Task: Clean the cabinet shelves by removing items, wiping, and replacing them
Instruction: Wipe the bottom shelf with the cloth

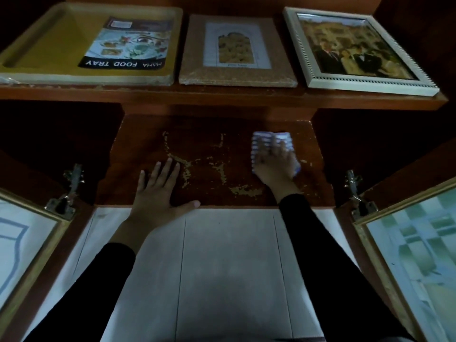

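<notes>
1. Right, the lower shelf [209, 154] is dark brown wood with pale worn patches across the middle and near edge; no objects stand on it besides the cloth.
2. Left hand [158, 191] lies flat on the near-left part of that shelf, fingers straight and spread, thumb stretched right along the near edge. It holds nothing.
3. Right hand [274, 164] presses down on a blue-and-white striped cloth [261, 141] at the far-right part of the lower shelf. Fingers lie stretched over the cloth, not curled round it; the hand is slightly blurred.
4. Cloth sits flat on the wood, sticking out beyond the fingertips on the far side and a little at the right of the palm.
5. Both arms wear black sleeves [320, 255].
6. Upper shelf [222, 97] carries three items lying flat side by side: a yellow tray [49, 45] at left with a "MAMA FOOD TRAY" label, a brown frame [192, 72] in the middle, and a white-framed photo [355, 45] at right.
7. Tray and brown frame lie just beside each other; the white-framed photo reaches the shelf's near-right corner.
8. Left door [24, 238] and right door [407, 243] stand open, each with a gold-edged glass panel.
9. Metal hinges show at left [71, 178] and at right [352, 181].
10. Near the person, below the shelf edge, is a pale panelled surface [229, 255]; what it is cannot be told.
</notes>
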Demonstrator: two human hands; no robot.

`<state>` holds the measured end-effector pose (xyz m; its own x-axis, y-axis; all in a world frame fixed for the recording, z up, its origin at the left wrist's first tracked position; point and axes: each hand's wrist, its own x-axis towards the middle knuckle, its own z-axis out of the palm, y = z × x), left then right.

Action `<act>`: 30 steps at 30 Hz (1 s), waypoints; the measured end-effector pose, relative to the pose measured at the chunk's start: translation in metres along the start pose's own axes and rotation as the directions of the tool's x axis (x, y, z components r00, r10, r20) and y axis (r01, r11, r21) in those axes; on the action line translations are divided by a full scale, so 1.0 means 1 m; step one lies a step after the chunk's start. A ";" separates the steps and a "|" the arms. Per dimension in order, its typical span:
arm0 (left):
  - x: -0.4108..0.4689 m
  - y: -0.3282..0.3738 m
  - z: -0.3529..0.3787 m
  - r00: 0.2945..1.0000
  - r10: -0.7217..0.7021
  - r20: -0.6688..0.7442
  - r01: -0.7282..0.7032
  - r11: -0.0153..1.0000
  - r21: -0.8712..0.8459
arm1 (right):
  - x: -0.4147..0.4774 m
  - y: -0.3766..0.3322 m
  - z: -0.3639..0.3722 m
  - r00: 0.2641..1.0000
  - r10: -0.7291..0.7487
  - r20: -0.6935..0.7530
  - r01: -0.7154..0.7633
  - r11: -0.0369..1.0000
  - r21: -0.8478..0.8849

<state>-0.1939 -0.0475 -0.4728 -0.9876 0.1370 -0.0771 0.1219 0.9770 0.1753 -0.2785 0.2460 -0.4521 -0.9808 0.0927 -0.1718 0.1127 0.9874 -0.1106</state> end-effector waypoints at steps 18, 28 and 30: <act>-0.002 -0.001 0.000 0.999 0.025 -0.020 -0.026 1.000 -0.017 | -0.006 0.066 -0.004 0.993 0.109 -0.043 -0.107 0.993 0.049; -0.001 -0.001 0.003 0.997 0.030 -0.065 -0.032 0.999 -0.024 | -0.048 -0.094 0.027 0.878 -0.478 -0.019 0.478 0.878 -0.010; -0.002 -0.002 0.003 0.997 0.035 -0.074 -0.036 0.999 -0.016 | -0.060 -0.071 0.032 0.865 -0.496 -0.074 0.498 0.867 0.005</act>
<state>-0.1922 -0.0494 -0.4764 -0.9873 0.1587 0.0021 0.1561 0.9686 0.1936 -0.2227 0.1665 -0.4658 -0.9161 -0.4004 -0.0214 -0.3897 0.9018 -0.1867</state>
